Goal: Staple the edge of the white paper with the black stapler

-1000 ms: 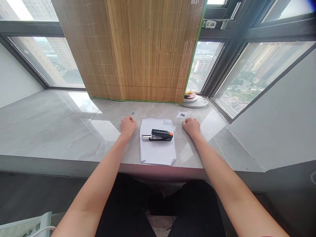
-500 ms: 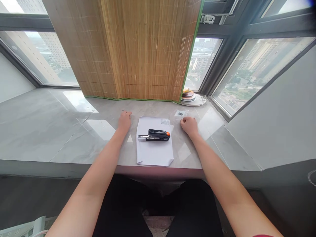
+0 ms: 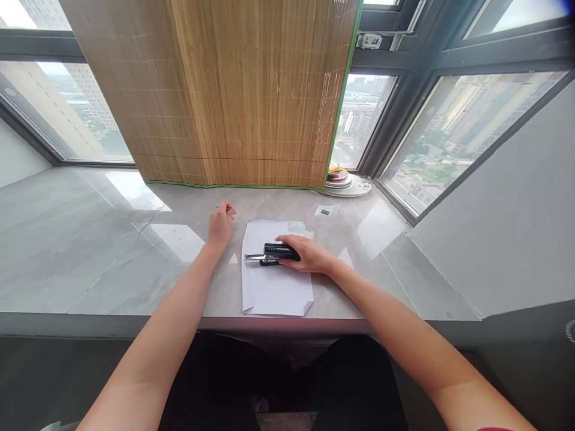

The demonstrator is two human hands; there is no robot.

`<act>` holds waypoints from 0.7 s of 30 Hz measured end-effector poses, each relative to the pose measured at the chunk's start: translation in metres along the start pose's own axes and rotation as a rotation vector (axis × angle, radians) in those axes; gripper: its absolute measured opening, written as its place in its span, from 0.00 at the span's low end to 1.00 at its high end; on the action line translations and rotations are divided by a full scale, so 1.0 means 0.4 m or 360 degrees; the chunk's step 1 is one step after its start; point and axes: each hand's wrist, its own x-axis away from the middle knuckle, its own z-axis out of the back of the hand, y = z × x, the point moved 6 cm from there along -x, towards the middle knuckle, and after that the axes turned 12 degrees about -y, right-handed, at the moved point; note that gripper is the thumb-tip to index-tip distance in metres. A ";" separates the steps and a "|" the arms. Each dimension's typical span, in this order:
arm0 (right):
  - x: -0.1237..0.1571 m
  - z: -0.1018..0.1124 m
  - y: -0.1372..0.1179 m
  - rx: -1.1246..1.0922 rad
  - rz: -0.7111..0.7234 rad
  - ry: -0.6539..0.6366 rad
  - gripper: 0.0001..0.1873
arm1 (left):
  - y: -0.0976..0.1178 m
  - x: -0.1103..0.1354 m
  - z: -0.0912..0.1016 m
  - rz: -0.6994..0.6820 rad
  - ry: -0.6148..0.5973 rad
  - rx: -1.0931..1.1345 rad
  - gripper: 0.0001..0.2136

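My right hand (image 3: 305, 253) is closed around the rear end of a black stapler (image 3: 275, 252), its thumb and fingers on either side. The stapler lies sideways on a stack of white paper (image 3: 278, 293), with its metal staple rail sticking out to the left. The hand hides its orange end. To the left of the paper, my left hand (image 3: 220, 223) is above the counter, fingers curled together. A tiny dark bit shows at its fingertips, too small to name.
A small clear packet (image 3: 325, 211) with dark strips in it lies on the grey stone counter (image 3: 135, 269) behind the paper. Stacked plates (image 3: 345, 184) stand in the back corner by the windows. A bamboo blind (image 3: 251, 96) hangs over the counter's rear.
My right hand has moved left from beside the clear packet and taken hold of the stapler. The left hand's fingers have curled in. The view has shifted slightly.
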 end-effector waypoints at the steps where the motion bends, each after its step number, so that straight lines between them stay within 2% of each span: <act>1: -0.001 -0.002 0.004 0.0003 0.0001 0.0020 0.21 | 0.016 0.002 -0.007 -0.0073 -0.0015 0.0102 0.03; 3: 0.001 0.008 0.015 -0.0033 0.0003 0.0136 0.16 | 0.049 0.008 -0.023 -0.0221 -0.0052 0.0245 0.04; 6: 0.011 0.044 0.042 -0.0091 -0.0103 0.0397 0.17 | 0.091 0.022 -0.055 -0.0354 -0.0191 0.0340 0.09; 8: 0.015 0.059 0.062 -0.0085 -0.0196 0.0467 0.17 | 0.107 0.034 -0.075 -0.0373 -0.0303 0.0398 0.12; 12: 0.013 0.058 0.081 -0.0037 -0.0258 0.0380 0.15 | 0.114 0.053 -0.101 -0.0302 -0.0505 0.0663 0.16; 14: 0.012 0.055 0.083 -0.0042 -0.0268 0.0353 0.15 | 0.119 0.058 -0.107 -0.0357 -0.0598 0.0729 0.18; 18: 0.013 0.057 0.082 -0.0063 -0.0307 0.0353 0.17 | 0.137 0.062 -0.104 -0.0559 -0.0656 0.0636 0.20; 21: 0.013 0.059 0.083 -0.0074 -0.0332 0.0350 0.17 | 0.145 0.065 -0.103 -0.0594 -0.0654 0.0650 0.20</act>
